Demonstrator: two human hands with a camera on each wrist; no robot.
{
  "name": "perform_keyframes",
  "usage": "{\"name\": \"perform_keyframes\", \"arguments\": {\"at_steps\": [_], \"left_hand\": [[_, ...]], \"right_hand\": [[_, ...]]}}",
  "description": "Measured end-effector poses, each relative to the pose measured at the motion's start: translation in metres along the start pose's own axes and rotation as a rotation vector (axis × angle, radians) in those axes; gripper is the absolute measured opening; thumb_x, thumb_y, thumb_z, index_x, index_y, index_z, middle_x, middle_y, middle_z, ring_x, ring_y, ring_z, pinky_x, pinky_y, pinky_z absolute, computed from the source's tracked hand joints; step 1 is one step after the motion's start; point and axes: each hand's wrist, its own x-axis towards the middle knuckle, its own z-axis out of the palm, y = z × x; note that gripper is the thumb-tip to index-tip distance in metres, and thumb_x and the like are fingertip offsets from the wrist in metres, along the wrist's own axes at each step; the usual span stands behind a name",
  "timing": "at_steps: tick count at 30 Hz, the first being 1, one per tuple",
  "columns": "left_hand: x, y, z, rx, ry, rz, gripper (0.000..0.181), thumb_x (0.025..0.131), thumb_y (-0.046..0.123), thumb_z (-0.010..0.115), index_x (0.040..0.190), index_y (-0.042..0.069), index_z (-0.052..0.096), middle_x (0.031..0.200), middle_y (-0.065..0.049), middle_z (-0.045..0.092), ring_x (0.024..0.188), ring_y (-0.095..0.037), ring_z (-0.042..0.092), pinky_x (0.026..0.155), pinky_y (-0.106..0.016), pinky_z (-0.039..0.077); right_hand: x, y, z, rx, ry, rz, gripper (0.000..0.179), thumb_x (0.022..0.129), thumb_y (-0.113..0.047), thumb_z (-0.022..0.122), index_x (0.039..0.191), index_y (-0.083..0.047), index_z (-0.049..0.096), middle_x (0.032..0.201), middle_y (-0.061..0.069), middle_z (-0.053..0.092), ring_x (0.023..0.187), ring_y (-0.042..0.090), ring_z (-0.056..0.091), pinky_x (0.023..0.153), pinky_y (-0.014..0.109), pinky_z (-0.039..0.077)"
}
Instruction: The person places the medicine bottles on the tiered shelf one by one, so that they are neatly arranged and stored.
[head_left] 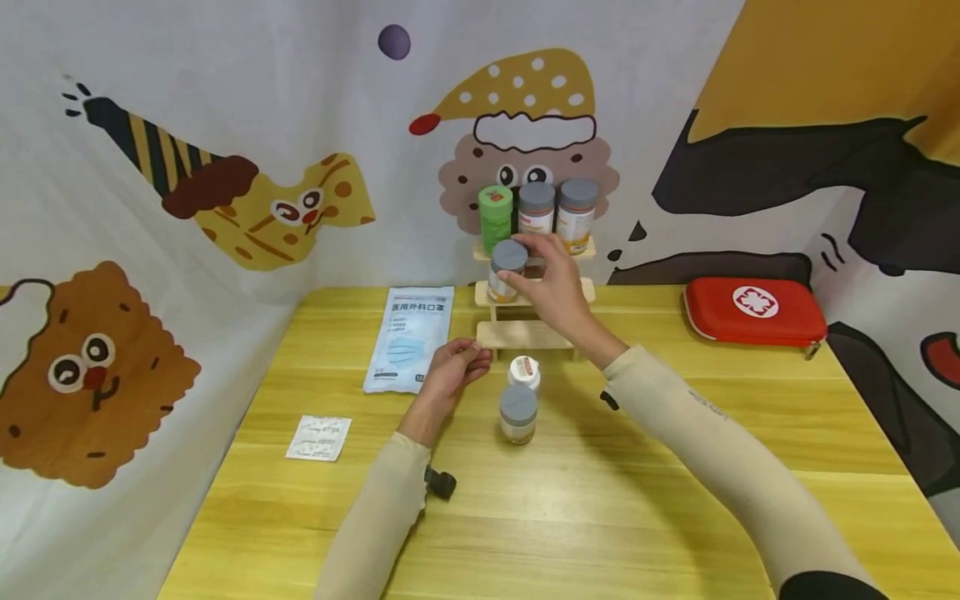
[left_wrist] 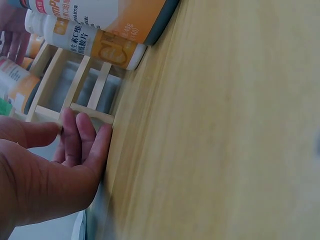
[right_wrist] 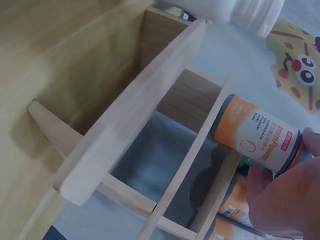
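Observation:
A three-step wooden rack (head_left: 525,335) stands against the back wall. My right hand (head_left: 553,283) grips a grey-lidded supplement bottle (head_left: 507,265) by its lid; its orange-and-white label (right_wrist: 260,132) shows in the right wrist view. The bottle stands upright at the left end of the middle step. At the front left corner of the rack, my left hand (head_left: 455,367) pinches the end of the lowest step between thumb and fingers. In front of the rack are a small white bottle (head_left: 524,372) and another grey-lidded bottle (head_left: 518,414).
On the top step stand a green bottle (head_left: 496,218) and two grey-lidded bottles, one in the middle (head_left: 536,208) and one at right (head_left: 577,215). A blue mask packet (head_left: 408,333) and a small white sachet (head_left: 318,438) lie left. A red first-aid case (head_left: 753,310) sits back right.

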Motion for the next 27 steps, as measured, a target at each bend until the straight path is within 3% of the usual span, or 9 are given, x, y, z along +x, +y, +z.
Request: {"name": "perform_keyframes", "arguments": {"at_steps": [4,13,21,27], "left_hand": [[-0.001,0.0,0.001,-0.004,0.005,0.0,0.014,0.109,0.009,0.057,0.12,0.001,0.061,0.091,0.0,0.074,0.086,-0.013,0.073,0.098,-0.036,0.065],[-0.002,0.0,0.002,-0.016,0.011,0.01,0.011,0.109,0.009,0.058,0.116,0.001,0.062,0.09,-0.002,0.075,0.085,-0.014,0.074,0.094,-0.034,0.067],[0.0,0.001,0.001,-0.005,0.012,0.004,0.013,0.109,0.01,0.058,0.116,0.0,0.063,0.091,-0.002,0.075,0.085,-0.013,0.074,0.1,-0.039,0.065],[0.0,0.001,0.0,-0.002,0.013,0.0,0.013,0.109,0.01,0.058,0.117,0.0,0.063,0.09,-0.002,0.074,0.085,-0.014,0.074,0.099,-0.038,0.065]], "right_hand": [[0.004,-0.001,0.005,-0.038,0.011,0.012,0.057,0.089,-0.013,0.087,0.139,-0.003,0.061,0.134,0.018,0.057,0.118,0.032,0.066,0.099,0.052,0.063],[0.012,-0.002,0.015,-0.056,0.042,0.058,0.055,0.091,-0.018,0.086,0.138,-0.007,0.062,0.132,0.016,0.061,0.117,0.029,0.069,0.095,0.044,0.064],[0.011,-0.002,0.016,-0.067,0.044,0.036,0.055,0.091,-0.017,0.086,0.139,-0.006,0.061,0.133,0.016,0.061,0.117,0.029,0.07,0.093,0.045,0.064],[0.003,0.0,0.012,-0.087,0.041,-0.003,0.062,0.092,-0.016,0.085,0.145,-0.005,0.056,0.139,0.016,0.058,0.125,0.033,0.064,0.105,0.048,0.06]]}}
